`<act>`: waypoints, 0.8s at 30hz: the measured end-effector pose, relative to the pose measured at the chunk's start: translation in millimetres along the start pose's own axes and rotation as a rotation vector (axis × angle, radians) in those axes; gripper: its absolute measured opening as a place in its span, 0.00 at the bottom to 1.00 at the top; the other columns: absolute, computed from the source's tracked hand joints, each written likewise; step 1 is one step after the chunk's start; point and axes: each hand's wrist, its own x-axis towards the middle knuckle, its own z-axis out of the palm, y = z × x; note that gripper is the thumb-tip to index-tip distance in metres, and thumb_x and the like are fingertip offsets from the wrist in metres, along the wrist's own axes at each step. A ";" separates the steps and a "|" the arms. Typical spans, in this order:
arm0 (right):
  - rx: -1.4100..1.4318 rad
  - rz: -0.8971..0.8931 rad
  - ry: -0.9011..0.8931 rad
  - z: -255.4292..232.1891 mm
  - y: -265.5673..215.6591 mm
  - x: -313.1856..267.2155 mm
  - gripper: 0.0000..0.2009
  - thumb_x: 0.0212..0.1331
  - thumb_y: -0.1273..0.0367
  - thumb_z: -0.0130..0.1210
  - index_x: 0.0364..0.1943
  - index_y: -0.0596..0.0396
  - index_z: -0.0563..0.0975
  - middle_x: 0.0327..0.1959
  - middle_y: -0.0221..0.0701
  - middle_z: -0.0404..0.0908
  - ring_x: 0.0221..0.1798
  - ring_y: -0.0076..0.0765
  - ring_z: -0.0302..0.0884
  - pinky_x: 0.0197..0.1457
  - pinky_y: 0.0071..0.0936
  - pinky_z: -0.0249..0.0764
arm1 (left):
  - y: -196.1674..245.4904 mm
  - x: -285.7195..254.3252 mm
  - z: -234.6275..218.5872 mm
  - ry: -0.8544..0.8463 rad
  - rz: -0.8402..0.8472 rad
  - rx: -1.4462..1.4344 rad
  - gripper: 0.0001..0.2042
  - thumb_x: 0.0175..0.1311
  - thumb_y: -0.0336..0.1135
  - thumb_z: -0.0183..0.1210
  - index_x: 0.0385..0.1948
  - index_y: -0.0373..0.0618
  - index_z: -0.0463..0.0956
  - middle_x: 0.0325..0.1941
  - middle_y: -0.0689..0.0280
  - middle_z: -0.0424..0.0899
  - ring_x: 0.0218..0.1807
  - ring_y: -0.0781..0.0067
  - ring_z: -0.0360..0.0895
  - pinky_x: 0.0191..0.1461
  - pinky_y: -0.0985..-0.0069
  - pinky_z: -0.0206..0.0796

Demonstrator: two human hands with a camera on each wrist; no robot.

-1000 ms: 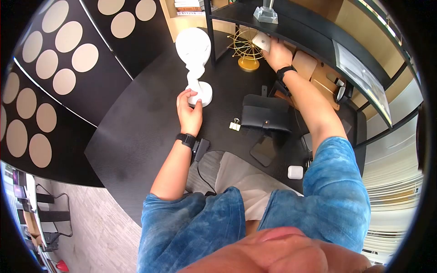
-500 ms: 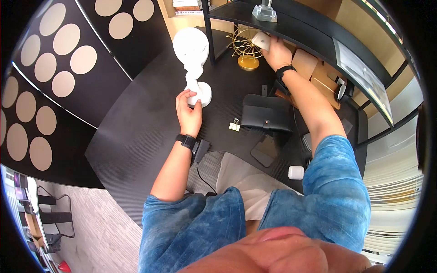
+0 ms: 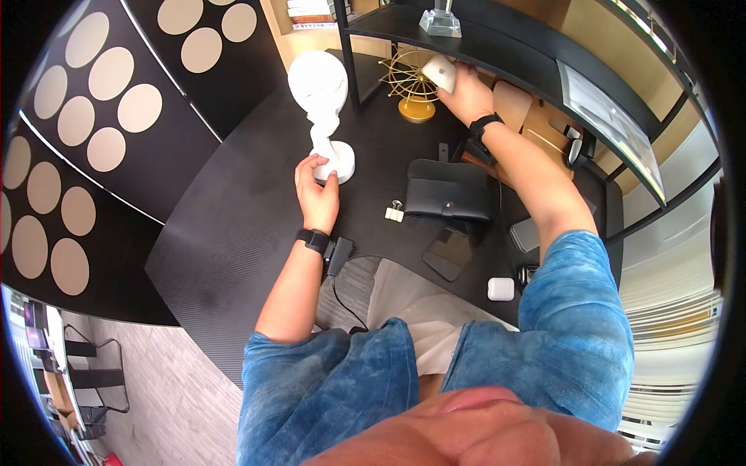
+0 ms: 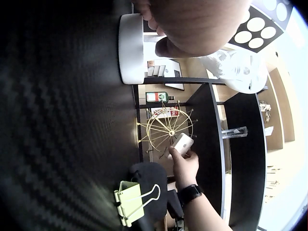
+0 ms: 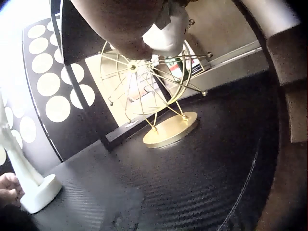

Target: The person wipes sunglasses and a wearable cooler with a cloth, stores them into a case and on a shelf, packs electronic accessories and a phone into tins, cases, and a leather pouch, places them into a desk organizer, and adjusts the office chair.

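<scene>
So, head view: left hand (image 3: 317,203) has fingers and thumb curled round the base of the white stand (image 3: 317,81), which is upright on the black desk (image 3: 217,210). Right hand (image 3: 468,97) grips the white gadget (image 3: 440,74), dark mark on its face, by the gold wheel (image 3: 417,110), under the shelf (image 3: 497,50). Clip (image 3: 394,212) sits just beside the black pouch (image 3: 447,190); white case (image 3: 501,289) is nearer the body, dark phone (image 3: 448,252) between pouch and body.

Left wrist view: left hand fills the top, thumb by the stand's stem, fingertips at its base. Beyond, right hand pinches the gadget at the wheel's rim. Green bottle (image 4: 157,97) lies behind the desk edge, clip close to the lens.

Right wrist view: gadget is in the right hand's fingers, overlapping the wheel's top; can't tell if they touch. Wheel's round foot is on the desk, left fingers at the stand's base
</scene>
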 end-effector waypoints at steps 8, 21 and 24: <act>0.373 -0.169 -0.117 -61.6 -19.0 -56.8 0.32 0.48 0.55 0.66 0.55 0.58 0.71 0.53 0.47 0.76 0.49 0.52 0.80 0.53 0.41 0.77 | -1.3 0.8 -0.9 0.005 -0.040 -0.013 0.16 0.54 0.20 0.60 0.46 0.42 0.73 0.58 0.55 0.74 0.63 0.54 0.70 0.68 0.64 0.60; 1.385 0.562 -0.574 -216.0 55.7 -234.3 0.21 0.69 0.59 0.52 0.55 0.64 0.72 0.47 0.34 0.80 0.46 0.24 0.77 0.51 0.21 0.72 | -18.2 3.2 0.9 0.015 -0.167 -0.329 0.18 0.63 0.18 0.54 0.55 0.36 0.67 0.58 0.58 0.74 0.59 0.67 0.72 0.63 0.71 0.64; 1.438 0.600 -0.315 -215.8 86.4 -253.8 0.19 0.69 0.61 0.52 0.53 0.64 0.71 0.48 0.33 0.80 0.48 0.24 0.76 0.52 0.23 0.73 | -7.7 1.7 -3.5 0.087 -0.122 -0.323 0.18 0.63 0.18 0.52 0.56 0.36 0.66 0.60 0.57 0.72 0.61 0.66 0.71 0.63 0.71 0.65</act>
